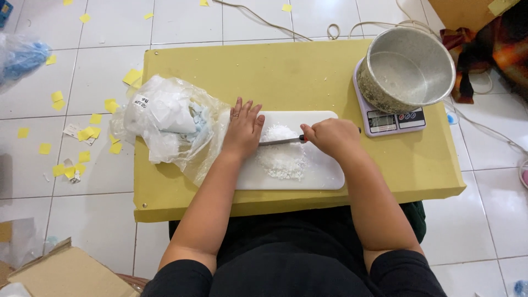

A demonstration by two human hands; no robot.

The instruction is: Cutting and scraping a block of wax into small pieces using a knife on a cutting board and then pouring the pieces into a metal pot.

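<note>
Fingers of left hand: flat, spread, holding nothing, pressing knife blade over white crumbs on cutting board. Right hand: fist closed round knife handle. Risk: blade rocking toward left fingertips; crumbs scattering onto yellow table.

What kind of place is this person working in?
Probably a home workspace on a tiled floor: a low yellow table, a kitchen scale bearing a metal pot, and a white cutting board.
</note>
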